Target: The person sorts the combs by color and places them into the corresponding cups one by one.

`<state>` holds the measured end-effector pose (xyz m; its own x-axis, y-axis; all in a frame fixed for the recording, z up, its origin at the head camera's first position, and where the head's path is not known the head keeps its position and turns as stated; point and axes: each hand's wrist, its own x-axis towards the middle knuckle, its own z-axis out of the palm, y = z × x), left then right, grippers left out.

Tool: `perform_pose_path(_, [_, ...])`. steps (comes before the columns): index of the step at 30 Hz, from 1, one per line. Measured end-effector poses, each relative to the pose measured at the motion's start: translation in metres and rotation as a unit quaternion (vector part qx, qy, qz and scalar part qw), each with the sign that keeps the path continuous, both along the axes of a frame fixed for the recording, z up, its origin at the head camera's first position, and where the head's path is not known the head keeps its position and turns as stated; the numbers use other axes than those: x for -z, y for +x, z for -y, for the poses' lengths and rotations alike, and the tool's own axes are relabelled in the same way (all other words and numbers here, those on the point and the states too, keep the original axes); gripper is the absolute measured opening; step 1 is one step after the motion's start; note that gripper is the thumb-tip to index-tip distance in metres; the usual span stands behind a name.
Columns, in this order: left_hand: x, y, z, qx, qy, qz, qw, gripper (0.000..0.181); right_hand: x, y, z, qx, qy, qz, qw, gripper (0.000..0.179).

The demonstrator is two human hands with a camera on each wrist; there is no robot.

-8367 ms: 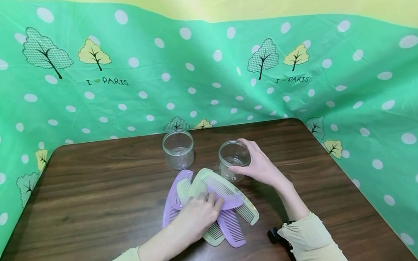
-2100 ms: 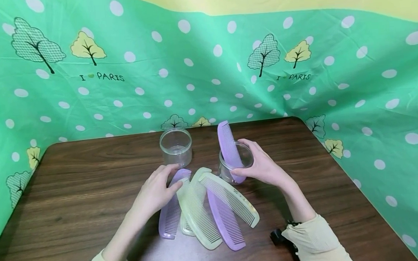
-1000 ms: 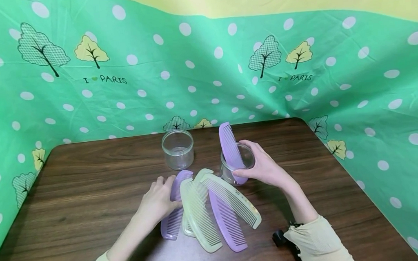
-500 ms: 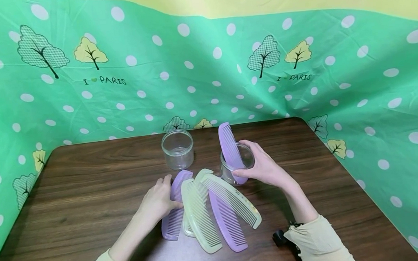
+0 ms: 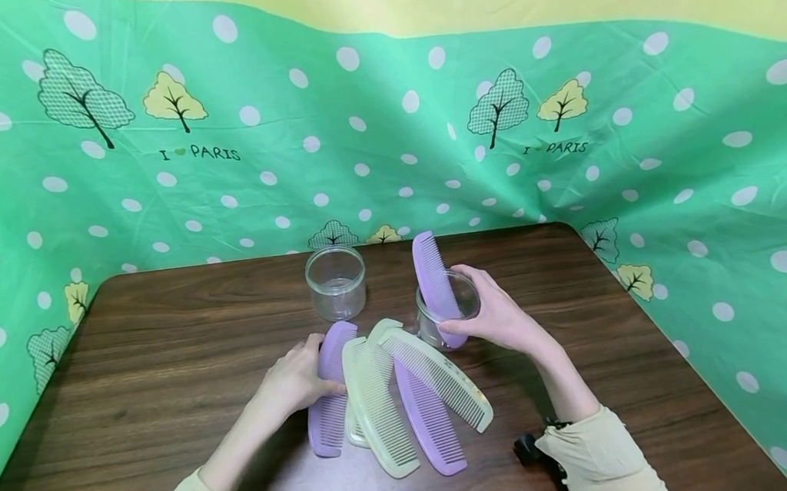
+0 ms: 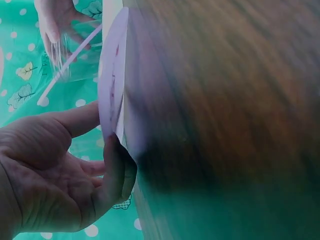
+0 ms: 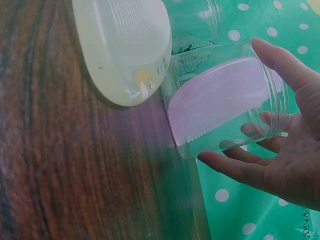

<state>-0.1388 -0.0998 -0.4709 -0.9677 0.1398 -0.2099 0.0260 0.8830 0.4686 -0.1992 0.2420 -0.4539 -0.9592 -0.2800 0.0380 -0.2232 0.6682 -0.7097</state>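
My left hand [image 5: 295, 378] pinches the leftmost purple comb [image 5: 329, 420] between thumb and fingers. In the left wrist view, that purple comb [image 6: 113, 75] stands with one side tipped up from the table. My right hand [image 5: 499, 310] grips the rim and side of a clear jar [image 5: 429, 326] at the right. Inside it leans another purple comb [image 5: 432, 273], its upper end sticking out above the rim; the right wrist view shows this comb [image 7: 220, 97] through the jar wall. Between the hands lie overlapping pale green combs [image 5: 379, 416] and one more purple comb [image 5: 430, 424].
A second clear jar [image 5: 337, 288] stands behind the combs, left of the held one. The brown wooden table [image 5: 185, 331] ends at a green dotted cloth [image 5: 276, 170] hung behind and at the sides. A black wrist strap [image 5: 529, 449] sits at the right sleeve.
A purple comb went from the top of the pile into the right jar. My left hand then moved to the leftmost purple comb, pinched it and shifted it slightly. The right hand stays on its jar.
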Motion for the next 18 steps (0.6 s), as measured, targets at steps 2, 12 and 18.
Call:
perform_pose_path(2, [0.0, 0.0, 0.0, -0.003, 0.009, 0.008, 0.9999, 0.08, 0.0, 0.0, 0.0, -0.002, 0.001, -0.003, 1.0, 0.104])
perform_pose_path(12, [-0.008, 0.003, 0.007, -0.003, 0.143, 0.08, 0.9865, 0.049, 0.0, 0.0, 0.0, -0.003, -0.003, 0.001, 1.0, 0.103])
perform_pose_path(18, [-0.011, 0.004, 0.014, 0.004, 0.204, 0.111, 0.9727, 0.04, -0.001, 0.0, 0.0, -0.005, -0.008, 0.004, 0.9999, 0.104])
